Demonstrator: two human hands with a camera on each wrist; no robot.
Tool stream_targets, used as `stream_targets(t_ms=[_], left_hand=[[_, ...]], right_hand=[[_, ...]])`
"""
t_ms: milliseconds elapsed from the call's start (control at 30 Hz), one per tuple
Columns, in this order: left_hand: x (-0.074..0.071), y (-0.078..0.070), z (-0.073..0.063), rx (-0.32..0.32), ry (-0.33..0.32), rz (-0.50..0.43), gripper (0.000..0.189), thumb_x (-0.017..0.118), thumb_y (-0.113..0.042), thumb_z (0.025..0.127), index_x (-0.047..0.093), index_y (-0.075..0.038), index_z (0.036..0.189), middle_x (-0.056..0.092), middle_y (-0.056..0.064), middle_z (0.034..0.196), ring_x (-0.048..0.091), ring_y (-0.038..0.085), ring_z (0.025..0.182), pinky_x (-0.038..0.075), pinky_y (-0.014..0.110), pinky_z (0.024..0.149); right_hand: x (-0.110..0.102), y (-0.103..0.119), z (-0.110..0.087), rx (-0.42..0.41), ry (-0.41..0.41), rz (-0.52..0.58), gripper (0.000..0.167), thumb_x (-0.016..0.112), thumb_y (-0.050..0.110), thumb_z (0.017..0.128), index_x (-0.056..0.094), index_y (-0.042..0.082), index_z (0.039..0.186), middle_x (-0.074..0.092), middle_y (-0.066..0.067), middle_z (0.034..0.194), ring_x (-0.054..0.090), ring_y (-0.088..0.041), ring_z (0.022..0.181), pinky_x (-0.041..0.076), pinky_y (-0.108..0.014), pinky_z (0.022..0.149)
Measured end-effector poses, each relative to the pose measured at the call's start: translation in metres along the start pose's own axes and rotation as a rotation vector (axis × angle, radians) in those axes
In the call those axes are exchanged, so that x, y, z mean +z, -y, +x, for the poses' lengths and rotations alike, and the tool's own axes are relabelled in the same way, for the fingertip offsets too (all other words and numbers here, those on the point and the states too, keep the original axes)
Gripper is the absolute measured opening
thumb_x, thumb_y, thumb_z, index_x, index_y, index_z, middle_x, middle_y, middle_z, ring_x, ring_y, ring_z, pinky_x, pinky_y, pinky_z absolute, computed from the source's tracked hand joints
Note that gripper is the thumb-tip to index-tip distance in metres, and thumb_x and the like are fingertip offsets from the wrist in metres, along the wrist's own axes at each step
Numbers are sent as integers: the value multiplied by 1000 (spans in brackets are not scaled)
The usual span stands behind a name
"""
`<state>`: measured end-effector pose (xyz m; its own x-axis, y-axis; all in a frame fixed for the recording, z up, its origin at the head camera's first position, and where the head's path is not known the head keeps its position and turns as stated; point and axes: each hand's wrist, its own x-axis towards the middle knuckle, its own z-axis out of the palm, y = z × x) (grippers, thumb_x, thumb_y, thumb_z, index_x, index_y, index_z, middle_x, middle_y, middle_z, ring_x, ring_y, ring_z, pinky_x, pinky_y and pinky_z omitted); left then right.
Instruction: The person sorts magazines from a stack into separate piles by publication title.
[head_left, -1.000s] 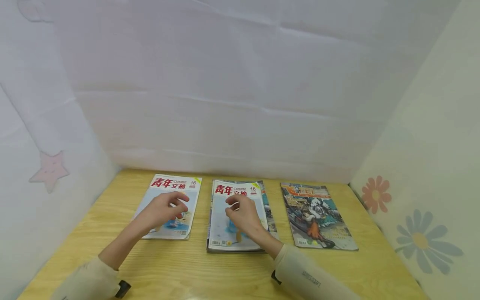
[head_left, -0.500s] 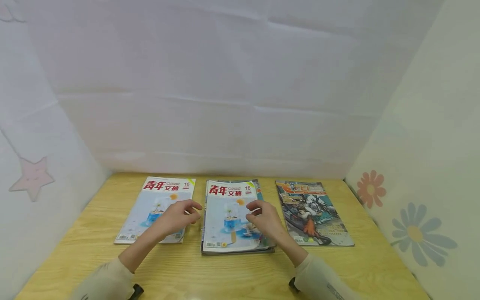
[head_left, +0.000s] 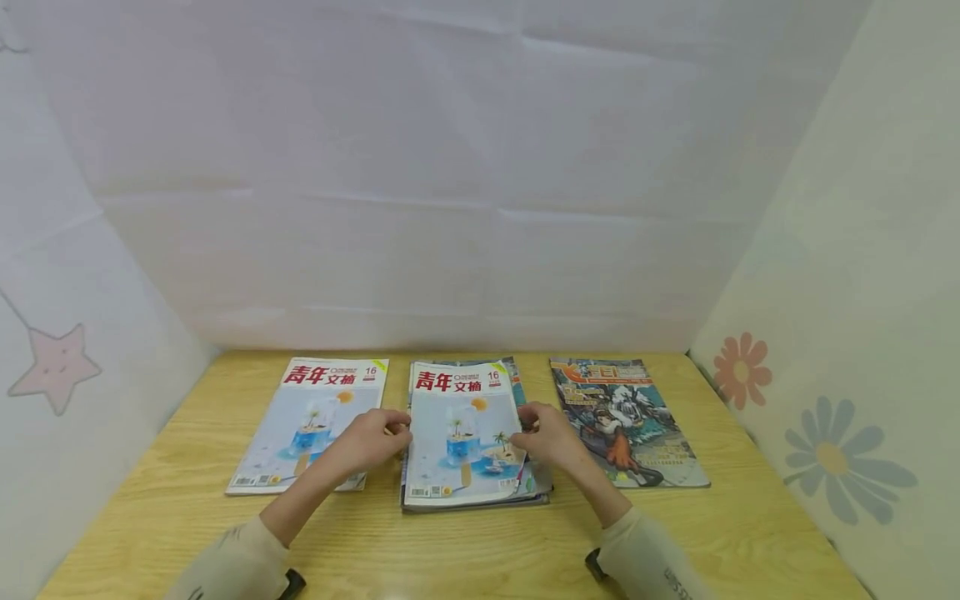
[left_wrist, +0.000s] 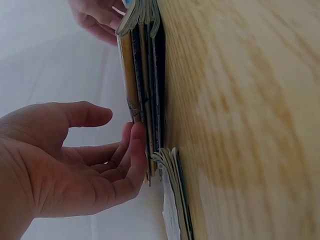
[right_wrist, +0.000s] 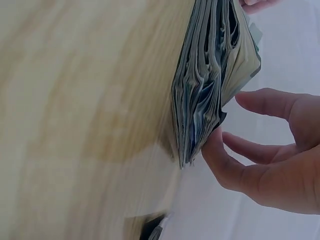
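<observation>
A pile of magazines [head_left: 465, 454] lies in the middle of the table, topped by one with a white and pale blue cover and red lettering. My left hand [head_left: 371, 440] is at its left side; in the left wrist view the fingers [left_wrist: 136, 150] touch the spines while the thumb stays apart. At the pile's right side is my right hand [head_left: 553, 435]. In the right wrist view its fingers [right_wrist: 212, 145] touch the page edges, and the thumb [right_wrist: 265, 102] lies by the edge of the top magazine. Pages fan slightly apart there.
Left of the pile lies a magazine [head_left: 270, 425] with the same red lettering, partly behind the left forearm. A comic-style magazine [head_left: 637, 425] lies on the right. White cloth [head_left: 450, 183] hangs behind the wooden table [head_left: 435, 558], with printed panels at both sides.
Both hands have come off the covers to the middle pile's two sides: the left hand moved right from the left magazine, the right hand moved right off the top cover. The view shifted slightly.
</observation>
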<state>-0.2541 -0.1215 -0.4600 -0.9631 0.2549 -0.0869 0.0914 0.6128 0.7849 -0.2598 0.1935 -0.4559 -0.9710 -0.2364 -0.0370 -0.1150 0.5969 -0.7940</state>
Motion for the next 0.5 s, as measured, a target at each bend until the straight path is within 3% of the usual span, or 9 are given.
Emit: stream_targets(t_ms=[100, 200, 300, 500], left_hand=[[0, 0, 1, -10, -2, -10, 41, 60, -13, 98, 62, 5, 134, 62, 8, 104, 43, 16, 59, 38, 32, 53], [0, 1, 3, -13, -7, -32, 41, 60, -13, 97, 62, 5, 134, 60, 9, 104, 44, 18, 61, 37, 33, 54], [-1, 2, 4, -30, -5, -89, 42, 61, -15, 97, 61, 4, 135, 61, 9, 106, 50, 21, 72, 41, 36, 60], [2, 8, 4, -59, -47, -210, 39, 63, -19, 100, 63, -1, 135, 65, 7, 114, 62, 25, 99, 51, 43, 82]], right_hand=[[-3, 0, 2, 23, 28, 7, 49, 73, 9, 93, 56, -10, 135, 59, -18, 111, 57, -28, 96, 51, -36, 67], [-5, 0, 3, 49, 48, 44, 52, 72, 10, 94, 53, -11, 138, 58, -16, 109, 56, -25, 90, 49, -34, 65], [-6, -2, 5, 77, 62, 100, 53, 71, 9, 95, 51, -11, 140, 57, -15, 108, 57, -24, 85, 49, -36, 65], [-2, -15, 8, 113, 62, 208, 50, 70, 9, 96, 54, -10, 139, 59, -14, 110, 64, -26, 86, 55, -43, 72]])
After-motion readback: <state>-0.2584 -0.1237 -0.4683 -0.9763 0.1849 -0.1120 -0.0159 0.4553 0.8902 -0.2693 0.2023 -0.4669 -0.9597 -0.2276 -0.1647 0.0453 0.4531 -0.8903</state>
